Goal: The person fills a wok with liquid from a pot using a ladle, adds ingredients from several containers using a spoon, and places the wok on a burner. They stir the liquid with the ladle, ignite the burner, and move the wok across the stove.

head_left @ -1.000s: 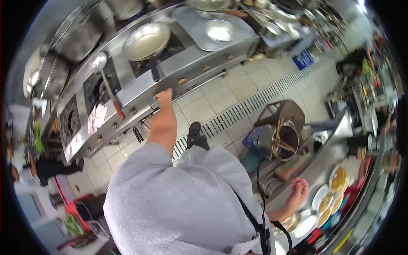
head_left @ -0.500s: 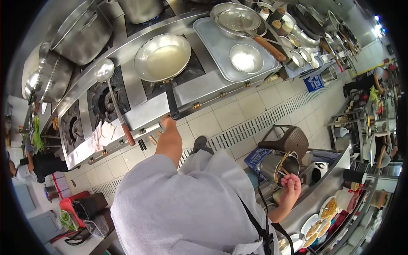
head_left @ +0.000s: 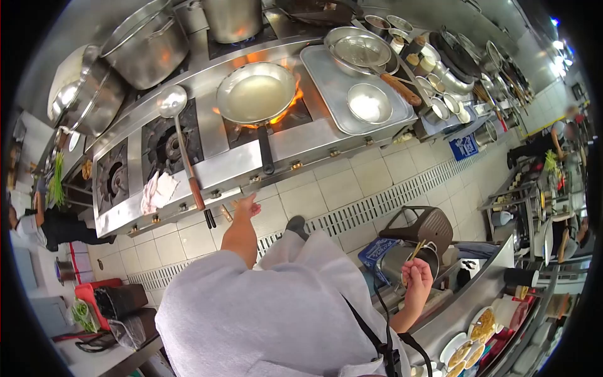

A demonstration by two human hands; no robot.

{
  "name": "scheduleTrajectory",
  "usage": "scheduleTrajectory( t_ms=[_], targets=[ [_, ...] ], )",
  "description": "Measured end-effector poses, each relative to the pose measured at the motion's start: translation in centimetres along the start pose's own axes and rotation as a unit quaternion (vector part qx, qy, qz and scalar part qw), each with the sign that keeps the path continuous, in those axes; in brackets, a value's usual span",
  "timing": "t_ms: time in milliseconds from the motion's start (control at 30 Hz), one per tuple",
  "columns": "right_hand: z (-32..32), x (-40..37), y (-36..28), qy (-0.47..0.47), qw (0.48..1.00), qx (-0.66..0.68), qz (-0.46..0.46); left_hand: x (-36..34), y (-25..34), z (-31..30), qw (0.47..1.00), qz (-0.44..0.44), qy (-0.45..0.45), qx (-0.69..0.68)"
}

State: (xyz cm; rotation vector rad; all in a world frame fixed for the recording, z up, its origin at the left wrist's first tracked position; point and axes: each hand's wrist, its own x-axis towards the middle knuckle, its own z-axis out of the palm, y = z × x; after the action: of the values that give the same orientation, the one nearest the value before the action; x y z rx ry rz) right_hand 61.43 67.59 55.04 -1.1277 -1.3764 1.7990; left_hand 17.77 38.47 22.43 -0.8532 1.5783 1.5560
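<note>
My left hand point(head_left: 246, 205) is just below the stove's front edge, near the control knobs, with its fingers apart and nothing visible in them. Above it, a frying pan point(head_left: 253, 97) with pale liquid sits on a burner, its black handle towards me. Orange flames point(head_left: 295, 100) rise around the pan. On the right, my right hand point(head_left: 416, 273) is closed around thin wooden chopsticks point(head_left: 417, 249), whose ends point up past the fingers. Behind that hand stands a metal pot point(head_left: 396, 259), partly hidden by it.
A long-handled ladle point(head_left: 172, 103) and a cloth point(head_left: 158, 191) lie on the stove. A tray point(head_left: 323, 81) holds a metal bowl point(head_left: 369, 103) and strainer. Large pots point(head_left: 147, 50) stand behind. A brown stool point(head_left: 428, 229) and plates of food point(head_left: 482, 324) are at right; other people work farther off.
Flames have appeared around the frying pan. My left hand has drawn back from the stove front and its fingers have spread. My right hand has shifted left with the chopsticks. The view has shifted slightly.
</note>
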Motion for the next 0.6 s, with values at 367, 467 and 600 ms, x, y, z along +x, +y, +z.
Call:
scheduleTrajectory(
  t_ms=[367,467,600],
  targets=[
    [-1.4,-4.6,4.9,-0.14,0.987,-0.012,0.073,-13.5,3.6,-13.7,0.892,0.178,-0.215,-0.356],
    [-1.2,-6.5,5.7,-0.121,0.99,-0.023,0.067,-11.4,3.4,-16.1,0.913,0.167,-0.158,-0.336],
    [0.3,-9.9,7.1,-0.067,0.997,0.008,0.048,-13.4,4.4,-17.5,0.852,0.21,-0.278,-0.392]
  ],
)
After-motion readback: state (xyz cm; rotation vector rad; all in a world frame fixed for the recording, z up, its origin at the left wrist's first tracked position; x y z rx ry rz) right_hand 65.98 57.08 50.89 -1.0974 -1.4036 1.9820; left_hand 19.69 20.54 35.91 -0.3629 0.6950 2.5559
